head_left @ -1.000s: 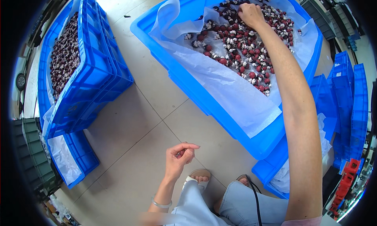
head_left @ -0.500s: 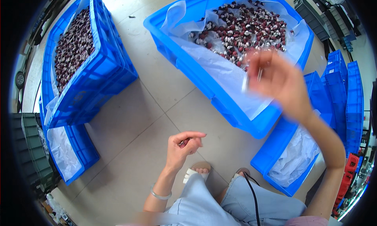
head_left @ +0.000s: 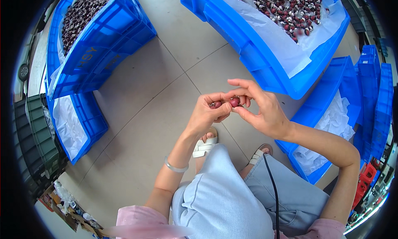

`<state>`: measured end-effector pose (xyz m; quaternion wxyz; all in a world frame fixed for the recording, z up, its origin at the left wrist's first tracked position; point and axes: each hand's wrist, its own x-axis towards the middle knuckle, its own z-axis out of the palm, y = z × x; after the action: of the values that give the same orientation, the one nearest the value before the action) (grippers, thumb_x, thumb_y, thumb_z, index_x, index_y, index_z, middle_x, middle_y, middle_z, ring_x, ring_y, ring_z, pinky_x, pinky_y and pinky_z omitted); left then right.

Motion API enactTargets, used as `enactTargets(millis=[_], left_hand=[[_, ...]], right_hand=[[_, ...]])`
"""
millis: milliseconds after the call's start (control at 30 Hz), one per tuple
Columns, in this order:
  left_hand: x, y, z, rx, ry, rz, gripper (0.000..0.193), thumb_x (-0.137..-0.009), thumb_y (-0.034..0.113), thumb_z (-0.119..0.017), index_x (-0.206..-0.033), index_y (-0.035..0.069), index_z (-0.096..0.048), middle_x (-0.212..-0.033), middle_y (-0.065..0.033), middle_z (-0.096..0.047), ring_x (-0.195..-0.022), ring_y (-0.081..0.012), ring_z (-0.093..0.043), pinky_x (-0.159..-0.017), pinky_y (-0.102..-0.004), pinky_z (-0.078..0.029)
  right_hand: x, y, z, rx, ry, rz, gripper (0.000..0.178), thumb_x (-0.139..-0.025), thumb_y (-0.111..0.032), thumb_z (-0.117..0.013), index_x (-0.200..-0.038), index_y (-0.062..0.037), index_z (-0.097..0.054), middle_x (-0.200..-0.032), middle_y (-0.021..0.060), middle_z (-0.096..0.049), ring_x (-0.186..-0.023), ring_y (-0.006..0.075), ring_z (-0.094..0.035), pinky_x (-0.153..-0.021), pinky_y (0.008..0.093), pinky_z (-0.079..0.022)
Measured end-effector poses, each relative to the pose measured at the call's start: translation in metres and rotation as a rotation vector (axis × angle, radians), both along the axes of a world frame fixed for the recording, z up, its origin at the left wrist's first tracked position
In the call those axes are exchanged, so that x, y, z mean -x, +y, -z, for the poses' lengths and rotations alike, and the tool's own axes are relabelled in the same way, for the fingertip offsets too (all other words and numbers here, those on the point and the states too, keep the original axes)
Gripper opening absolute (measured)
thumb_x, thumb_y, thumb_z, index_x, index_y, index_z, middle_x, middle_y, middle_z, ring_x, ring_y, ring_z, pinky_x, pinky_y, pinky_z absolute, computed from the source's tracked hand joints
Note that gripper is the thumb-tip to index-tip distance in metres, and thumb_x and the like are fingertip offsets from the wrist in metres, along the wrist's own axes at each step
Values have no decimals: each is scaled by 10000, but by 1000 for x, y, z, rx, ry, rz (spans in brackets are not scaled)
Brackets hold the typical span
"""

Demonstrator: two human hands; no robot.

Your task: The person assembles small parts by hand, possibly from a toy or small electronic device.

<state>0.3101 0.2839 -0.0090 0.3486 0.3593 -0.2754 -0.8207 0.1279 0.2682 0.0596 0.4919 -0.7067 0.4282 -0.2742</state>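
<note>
My left hand [head_left: 202, 118] is closed around small dark-red round pieces [head_left: 214, 105], fruit-like, with whitish bits on them. My right hand [head_left: 267, 112] meets it in front of my lap, thumb and fingers pinching one dark-red round piece [head_left: 235, 102] at the left fingertips. Many similar red pieces with white fluffy bits [head_left: 286, 13] lie on white paper [head_left: 273, 40] in a large blue crate [head_left: 248, 44], ahead to the right of my hands. What exactly these pieces are cannot be told.
Stacked blue crates [head_left: 112, 48] at the left hold more dark pieces [head_left: 81, 15]. Below sits a blue crate with white paper [head_left: 70, 123]. Another paper-lined blue crate [head_left: 290, 152] stands on the right, near further blue crates [head_left: 383, 110]. A black cable [head_left: 271, 185] crosses my lap.
My right hand has come from above the large crate down and left to my left hand, where it now pinches a red piece. The view has shifted, so the crates sit higher.
</note>
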Motion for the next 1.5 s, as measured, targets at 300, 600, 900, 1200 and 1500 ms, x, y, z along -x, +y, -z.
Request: enactTargets(millis=[300,600,900,1200,1500], left_hand=[[9,-5,17,-62,80,9,305,-862,242,-657,-1018,-20,-643,-906,-83,-651,-566,-53,-410,-474,-186,-302],[7,-15,14,-81,-141,22,316,-880,309,-635,-973,8,-658,-721,-6,-596,-523,-30,-402,-444,-178,-269],[15,-9,17,11,-268,25,264,-851,253,-681,-964,16,-664,-604,41,-520,-516,-21,-390,-446,-193,-283],[19,-5,23,-9,-164,8,225,-889,163,-623,-1035,-4,-657,-621,40,-493,-522,-37,-390,-440,-200,-278],[17,-5,8,25,-173,30,221,-865,137,-634,-1026,-11,-664,-640,34,-511,-546,-37,-397,-455,-201,-287]], right_hand=[[9,1,19,-167,-22,132,558,-788,-31,-673,-1275,-11,-403,-1073,48,-630,-771,95,-456,-748,232,-401],[18,-1,31,60,88,172,556,-758,-39,-709,-1232,-23,-419,-1032,66,-647,-864,147,-595,-727,271,-452],[11,5,40,18,9,140,606,-717,53,-696,-1243,-35,-409,-957,80,-616,-755,152,-568,-672,265,-490],[16,10,41,-5,50,161,677,-678,0,-773,-1254,-27,-418,-978,74,-625,-718,113,-511,-639,238,-446],[19,11,26,63,51,152,589,-714,16,-704,-1235,-43,-436,-964,74,-614,-737,174,-550,-644,279,-471]])
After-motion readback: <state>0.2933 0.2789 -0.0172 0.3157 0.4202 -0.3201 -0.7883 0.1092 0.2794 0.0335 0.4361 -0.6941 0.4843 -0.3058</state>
